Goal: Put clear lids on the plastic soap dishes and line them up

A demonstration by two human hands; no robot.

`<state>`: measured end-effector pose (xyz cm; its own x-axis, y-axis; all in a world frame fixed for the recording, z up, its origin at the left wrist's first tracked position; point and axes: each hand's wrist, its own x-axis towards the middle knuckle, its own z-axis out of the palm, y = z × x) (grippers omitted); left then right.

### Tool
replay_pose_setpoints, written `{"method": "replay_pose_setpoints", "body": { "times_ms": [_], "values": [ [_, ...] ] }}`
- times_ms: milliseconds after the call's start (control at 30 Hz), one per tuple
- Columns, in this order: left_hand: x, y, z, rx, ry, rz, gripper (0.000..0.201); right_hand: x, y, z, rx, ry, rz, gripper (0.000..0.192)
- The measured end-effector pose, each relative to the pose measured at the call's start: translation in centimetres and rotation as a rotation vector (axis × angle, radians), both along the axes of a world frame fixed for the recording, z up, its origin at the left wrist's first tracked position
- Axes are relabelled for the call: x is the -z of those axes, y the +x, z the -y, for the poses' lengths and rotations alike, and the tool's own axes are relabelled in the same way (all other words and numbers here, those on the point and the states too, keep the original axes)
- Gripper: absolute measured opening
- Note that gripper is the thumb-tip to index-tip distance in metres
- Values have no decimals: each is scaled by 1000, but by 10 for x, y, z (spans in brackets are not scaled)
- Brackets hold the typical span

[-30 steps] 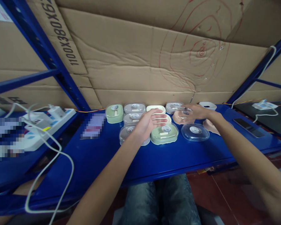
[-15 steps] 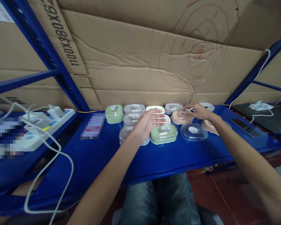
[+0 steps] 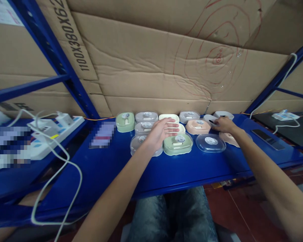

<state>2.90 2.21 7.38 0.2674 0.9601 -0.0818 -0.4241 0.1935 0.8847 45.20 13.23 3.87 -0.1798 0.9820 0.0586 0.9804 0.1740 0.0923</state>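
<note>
Plastic boxes under both hands

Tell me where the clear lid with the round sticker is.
In the head view, the clear lid lies on the blue shelf, right of the green box, in front of the pink box, near the right hand.

The cardboard sheet leaning behind the blue rack post carries black printed characters running along its length; the legible part reads "1100X380X6", with a further digit cut off by the picture's top edge. Round white stickers sit on the lids of the soap boxes on the blue shelf, but their print is too small to read. The paper lying on the shelf is blurred out, and nothing on it can be read.
</note>
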Motion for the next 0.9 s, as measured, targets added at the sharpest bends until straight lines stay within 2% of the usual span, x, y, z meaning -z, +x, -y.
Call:
{"method": "replay_pose_setpoints", "body": {
  "times_ms": [167,267,367,467,500,567,667,767,900],
  "values": [
    [1,0,-2,-23,-8,-2,17,-6,1,4,71,102,-23,32],
    [0,-2,-1,-29,7,26,19,-16,-1,12,97,258,-61,41],
    [-2,-3,0,-23,30,73,23,-33,-19,22,51,407,-108,51],
    [-3,-3,0,-18,51,110,24,-53,-62,39,-137,488,-146,52],
    [-3,-3,0,-15,57,122,24,-59,-81,45,-255,508,-161,49],
    [-3,-1,-1,-5,66,146,27,-69,-121,60,-462,511,-177,45],
    [-2,1,-1,15,95,185,27,-76,-174,80,-649,445,-174,36],
    [-1,0,0,-32,139,211,16,-76,-204,89,-728,381,-132,31],
    [0,-6,-5,-226,125,250,12,-77,-207,81,-733,401,-196,39]
  ]
}}
